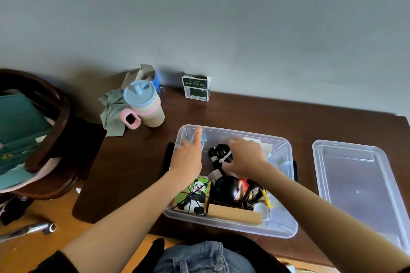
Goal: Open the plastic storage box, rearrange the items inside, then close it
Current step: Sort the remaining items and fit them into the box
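Lengthwise, open storage box [286, 226] runs left-right.

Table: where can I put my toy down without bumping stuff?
Bare table lies behind the box, between the green carton and the right edge. Another patch sits between cup and box. Inside the box is crowded, with both hands there.

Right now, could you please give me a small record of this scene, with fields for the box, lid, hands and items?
box: clear storage box, open, on dark table
lid: lid off, lying right of box
left hand: left hand inside box, index finger extended
right hand: right hand pinches a white strip
items: panda box, wooden roller
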The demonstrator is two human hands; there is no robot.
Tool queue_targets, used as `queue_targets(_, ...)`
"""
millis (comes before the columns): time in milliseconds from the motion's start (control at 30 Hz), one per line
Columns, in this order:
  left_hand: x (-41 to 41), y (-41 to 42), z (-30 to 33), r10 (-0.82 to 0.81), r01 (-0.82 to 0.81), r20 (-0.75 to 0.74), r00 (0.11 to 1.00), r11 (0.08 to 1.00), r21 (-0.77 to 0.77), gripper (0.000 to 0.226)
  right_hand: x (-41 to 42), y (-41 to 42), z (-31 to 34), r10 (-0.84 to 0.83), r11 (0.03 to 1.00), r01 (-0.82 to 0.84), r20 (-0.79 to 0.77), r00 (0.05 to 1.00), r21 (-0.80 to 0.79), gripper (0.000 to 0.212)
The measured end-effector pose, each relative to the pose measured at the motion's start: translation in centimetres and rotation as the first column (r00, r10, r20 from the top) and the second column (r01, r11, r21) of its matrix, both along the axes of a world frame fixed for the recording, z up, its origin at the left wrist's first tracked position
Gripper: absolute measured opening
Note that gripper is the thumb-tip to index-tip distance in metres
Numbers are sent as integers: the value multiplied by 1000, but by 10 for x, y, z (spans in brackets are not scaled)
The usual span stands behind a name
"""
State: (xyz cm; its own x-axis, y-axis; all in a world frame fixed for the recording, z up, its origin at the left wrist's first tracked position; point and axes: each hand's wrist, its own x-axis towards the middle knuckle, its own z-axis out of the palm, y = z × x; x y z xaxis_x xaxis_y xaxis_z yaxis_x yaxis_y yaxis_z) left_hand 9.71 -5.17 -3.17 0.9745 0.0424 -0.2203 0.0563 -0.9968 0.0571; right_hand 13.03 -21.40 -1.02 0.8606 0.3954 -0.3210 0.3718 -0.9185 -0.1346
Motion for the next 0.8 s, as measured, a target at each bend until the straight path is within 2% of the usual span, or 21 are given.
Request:
queue_targets(133,11,-4,0,22,-24,-40,999,998,-59,89,-6,-22,-4,-118,986,126,-75,990,110,37)
queue_targets(233,7,-5,-3,-10,10,-2,1000,998,-55,90,-10,-25,-9,-184,964,197,-92,979,177,34)
queue_targets(400,-2,-3,-8,-81,80,-22,996,995,-62,64,-12,-26,-10,-233,944,251,-101,967,216,32)
queue_targets(567,5,-9,-13,84,-125,-200,976,971,-203,40,-13,-25,-10,-247,941,263,-96,964,214,32)
queue_targets(667,5,-11,-19,164,-239,-272,948,933,-270,36,-16,-27,-12,-257,937,275,-111,960,214,32)
queue_targets(800,12,-7,-24,168,-291,-354,920,898,-329,36,-19,-25,-14,-269,939,288,-118,956,188,40)
